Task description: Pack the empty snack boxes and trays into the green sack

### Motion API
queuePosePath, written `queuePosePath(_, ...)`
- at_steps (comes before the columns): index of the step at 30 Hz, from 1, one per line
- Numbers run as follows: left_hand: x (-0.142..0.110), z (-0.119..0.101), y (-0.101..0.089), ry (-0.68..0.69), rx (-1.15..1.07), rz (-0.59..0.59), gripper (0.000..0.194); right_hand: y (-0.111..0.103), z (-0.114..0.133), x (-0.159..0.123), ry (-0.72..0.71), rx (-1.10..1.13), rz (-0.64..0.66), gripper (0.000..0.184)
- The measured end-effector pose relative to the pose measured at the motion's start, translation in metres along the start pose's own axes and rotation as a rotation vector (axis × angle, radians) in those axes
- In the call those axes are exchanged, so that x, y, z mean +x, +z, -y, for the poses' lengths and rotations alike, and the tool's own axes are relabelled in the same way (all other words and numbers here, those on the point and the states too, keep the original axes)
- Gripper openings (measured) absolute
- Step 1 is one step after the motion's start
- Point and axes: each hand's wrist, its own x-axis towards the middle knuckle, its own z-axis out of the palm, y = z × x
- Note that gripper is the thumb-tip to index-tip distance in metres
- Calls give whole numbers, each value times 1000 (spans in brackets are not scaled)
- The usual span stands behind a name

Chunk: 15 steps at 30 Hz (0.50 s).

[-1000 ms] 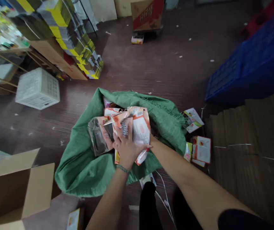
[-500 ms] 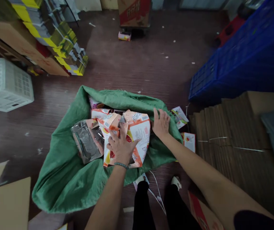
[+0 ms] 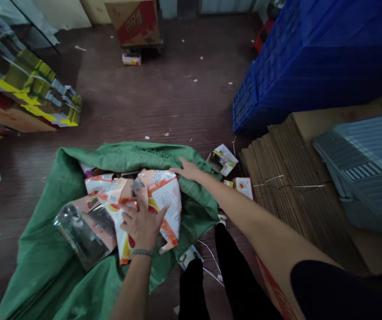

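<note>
A green woven sack (image 3: 40, 249) lies on the floor in front of me, its mouth spread wide. Flattened orange-and-white printed cartons (image 3: 166, 200) fill the opening, along with a crumpled carton with a clear plastic window (image 3: 84, 231) on the left. My left hand (image 3: 140, 224) rests on the cartons, palm down with its fingers spread. At the sack's right rim, my right hand (image 3: 191, 171) lies over the green cloth, its visible fingers stretched toward the cartons; some fingers are hard to make out.
Blue plastic crates (image 3: 277, 66) stand at the right, beyond a bundle of flat cardboard (image 3: 277, 164) and a grey crate (image 3: 367, 164). Loose small cartons (image 3: 226, 160) lie beside the sack. Yellow-edged stacks (image 3: 34, 84) are at the left; a large carton (image 3: 134, 24) sits at the back.
The view has swung to the right, so the sack appears lower and further left. My right hand has shifted onto the sack's rim; my left hand stays spread on the cartons.
</note>
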Motion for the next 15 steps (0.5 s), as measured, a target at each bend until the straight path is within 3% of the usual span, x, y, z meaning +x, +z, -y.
queuePosePath(2,0,0,-5,-20,41,-15,109,11,-1,7,-20,57,65,34)
queuePosePath(4,5,-4,-11,-45,84,-11,109,-1,1,11,-64,115,-16,33)
queuePosePath(6,15,-14,-15,-61,116,21,109,-39,5,9,-122,258,-197,34)
queuePosePath(8,32,-31,-13,-93,130,72,109,-92,10,1,-232,484,-421,36)
queuePosePath(10,54,-57,-4,-148,128,112,108,-141,16,-8,-478,682,-613,42)
queuePosePath(11,67,-73,3,-187,126,123,104,-159,17,-10,-569,735,-646,47)
queuePosePath(13,92,-108,18,-254,118,152,95,-174,10,-8,-675,743,-573,50)
queuePosePath(15,114,-144,32,-266,104,191,91,-168,-14,5,-686,715,-378,42)
